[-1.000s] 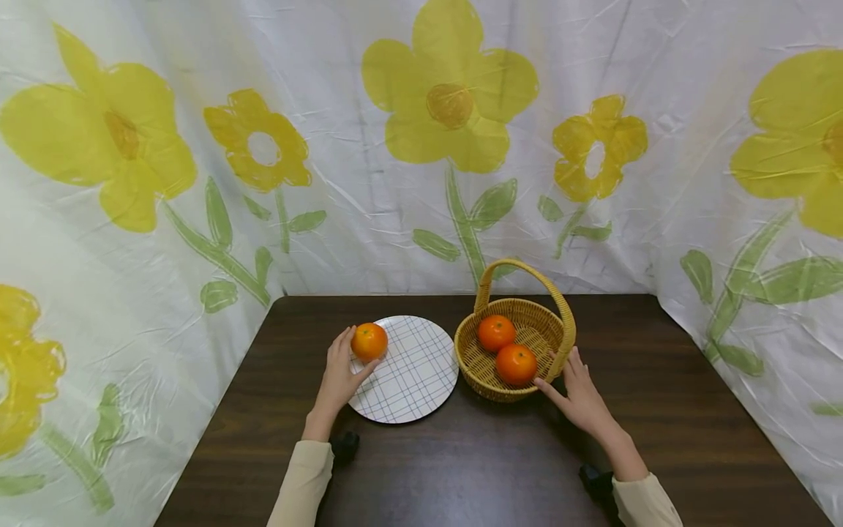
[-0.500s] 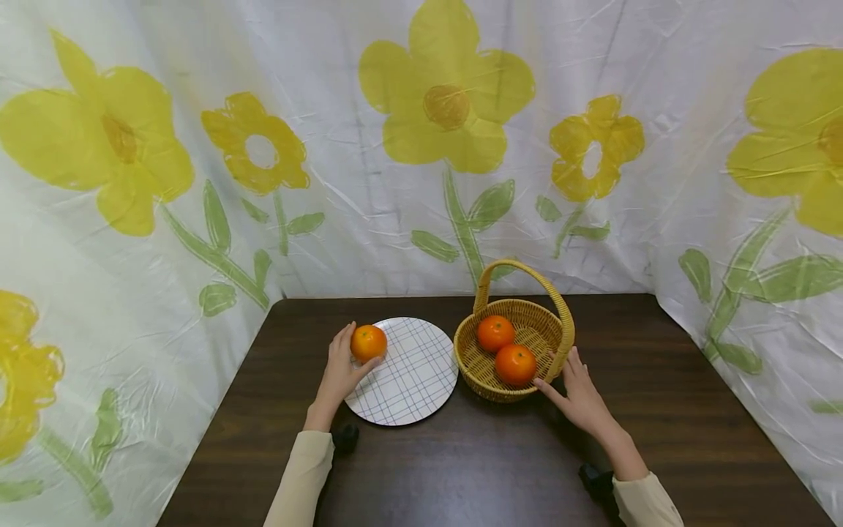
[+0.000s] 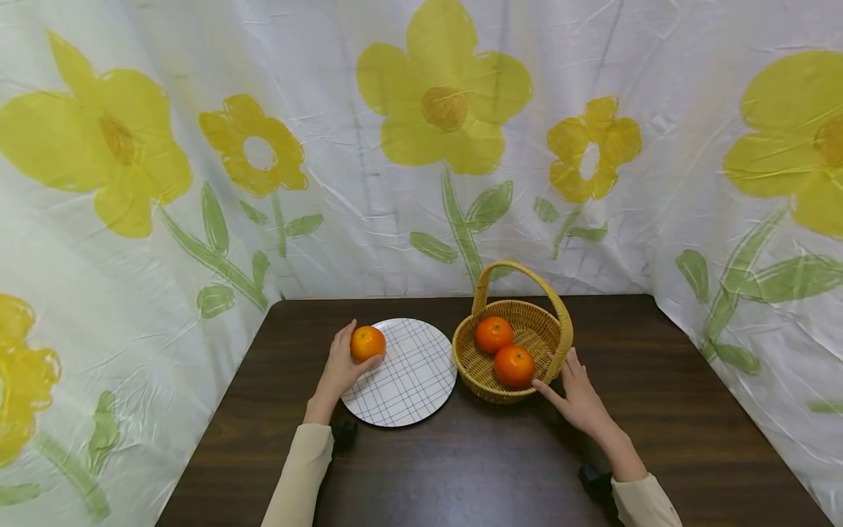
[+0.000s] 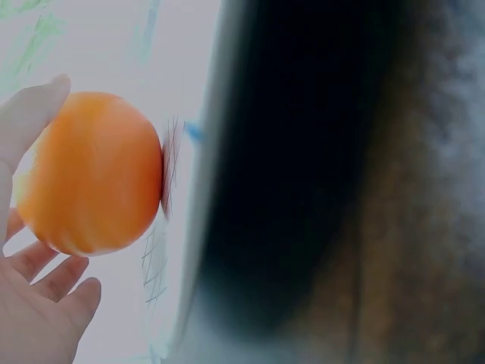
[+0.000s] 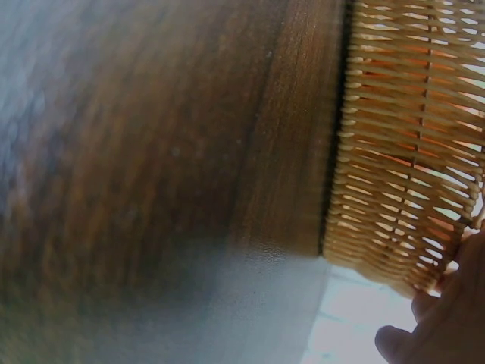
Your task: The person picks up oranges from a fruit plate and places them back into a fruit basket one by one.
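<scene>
My left hand (image 3: 339, 369) curves round an orange (image 3: 367, 344) at the left side of a round white plate (image 3: 411, 388) with a blue grid pattern. In the left wrist view the thumb lies along one side of the orange (image 4: 98, 174) and the fingers along the other, with the fruit low against the plate. My right hand (image 3: 582, 399) holds the wicker basket (image 3: 467, 377) at its right rim, by the foot of the handle, thumb over the edge. Inside the basket lie two more oranges, a rear orange (image 3: 494, 334) and a front orange (image 3: 514, 366).
Plate and basket stand side by side on a dark wooden table (image 3: 448, 468), near its back edge. The basket's tall arched handle (image 3: 523, 269) rises above the fruit. A white curtain (image 3: 356, 241) with yellow flowers surrounds the table at the back and sides.
</scene>
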`<state>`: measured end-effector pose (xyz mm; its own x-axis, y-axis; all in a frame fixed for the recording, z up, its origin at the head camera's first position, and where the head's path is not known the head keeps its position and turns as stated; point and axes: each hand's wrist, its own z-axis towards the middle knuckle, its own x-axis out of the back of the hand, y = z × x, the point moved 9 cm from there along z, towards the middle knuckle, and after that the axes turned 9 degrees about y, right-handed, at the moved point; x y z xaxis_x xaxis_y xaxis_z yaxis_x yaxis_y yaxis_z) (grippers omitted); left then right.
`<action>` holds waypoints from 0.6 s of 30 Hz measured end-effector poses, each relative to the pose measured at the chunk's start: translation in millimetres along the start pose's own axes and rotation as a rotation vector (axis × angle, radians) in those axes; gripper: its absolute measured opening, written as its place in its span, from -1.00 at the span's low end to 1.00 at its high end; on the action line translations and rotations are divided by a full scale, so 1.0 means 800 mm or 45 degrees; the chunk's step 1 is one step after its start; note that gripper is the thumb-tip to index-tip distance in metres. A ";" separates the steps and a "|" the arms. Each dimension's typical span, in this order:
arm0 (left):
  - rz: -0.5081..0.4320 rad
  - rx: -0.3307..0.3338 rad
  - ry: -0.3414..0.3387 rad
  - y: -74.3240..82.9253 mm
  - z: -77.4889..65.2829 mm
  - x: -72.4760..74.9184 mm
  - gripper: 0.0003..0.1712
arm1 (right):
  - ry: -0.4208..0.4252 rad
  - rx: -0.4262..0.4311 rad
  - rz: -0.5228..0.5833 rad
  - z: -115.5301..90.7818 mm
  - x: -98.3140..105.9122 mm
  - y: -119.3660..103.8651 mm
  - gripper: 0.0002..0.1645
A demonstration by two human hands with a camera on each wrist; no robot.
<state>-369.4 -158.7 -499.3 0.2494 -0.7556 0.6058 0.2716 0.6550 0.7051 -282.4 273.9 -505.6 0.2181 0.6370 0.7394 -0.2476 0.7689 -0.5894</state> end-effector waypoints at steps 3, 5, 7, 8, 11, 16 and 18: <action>0.003 0.030 -0.025 -0.002 0.002 -0.003 0.08 | -0.005 -0.006 0.003 -0.001 0.000 0.001 -0.13; 0.000 0.042 -0.036 -0.002 0.003 -0.004 0.08 | -0.009 -0.013 0.003 -0.001 0.000 0.001 -0.12; 0.004 0.051 -0.047 -0.003 0.004 -0.005 0.07 | -0.008 -0.014 0.006 -0.001 0.000 0.001 -0.12; 0.004 0.054 -0.052 -0.003 0.005 -0.006 0.07 | -0.005 -0.014 0.005 -0.001 0.001 0.001 -0.12; 0.003 0.065 -0.061 -0.004 0.005 -0.007 0.06 | -0.008 -0.013 0.005 -0.001 0.001 0.000 -0.12; -0.011 0.081 -0.070 -0.005 0.006 -0.009 0.05 | -0.011 -0.014 0.009 -0.001 0.000 0.000 -0.13; -0.017 0.084 -0.067 -0.006 0.007 -0.010 0.06 | -0.008 -0.015 0.012 0.000 0.000 0.000 -0.13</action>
<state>-377.8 -156.0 -505.3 0.1966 -0.7648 0.6135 0.2121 0.6441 0.7350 -282.3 274.1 -505.6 0.2101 0.6437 0.7359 -0.2385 0.7637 -0.5999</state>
